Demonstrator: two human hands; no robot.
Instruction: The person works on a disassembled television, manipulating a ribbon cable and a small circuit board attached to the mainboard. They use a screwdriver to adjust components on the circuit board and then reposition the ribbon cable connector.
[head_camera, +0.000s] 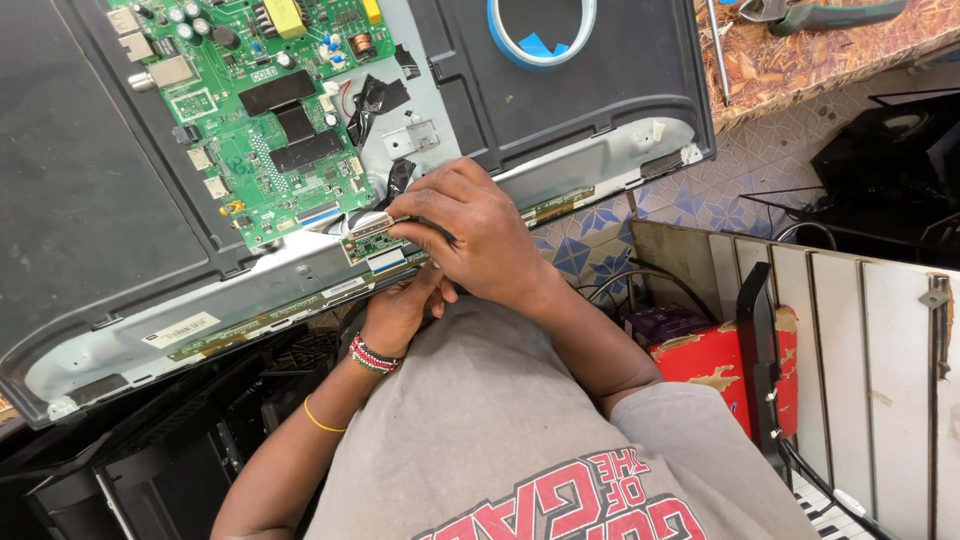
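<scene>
We see the right hand (478, 232) lying palm down on the lower edge of an opened flat screen (90, 200), with its fingers bent and pressed on a small green connector board (372, 243) that sits on the grey metal strip (250, 290) along that edge. The fingertips pinch at the board where flat cables (385, 262) enter it, so this hand is narrow, holding the board's edge. The left hand (400, 310) comes from below, under the right one, and touches the underside of the same edge; its fingers are mostly hidden, so we cannot tell if it grips something. On the left wrist there are a beaded bracelet (372, 356) and a thin yellow band (322, 420). Above the hands, the big green main board (260, 110) is fixed on the back of the screen. A roll of blue tape (540, 40) lies higher on the black panel, well apart from the hands.
</scene>
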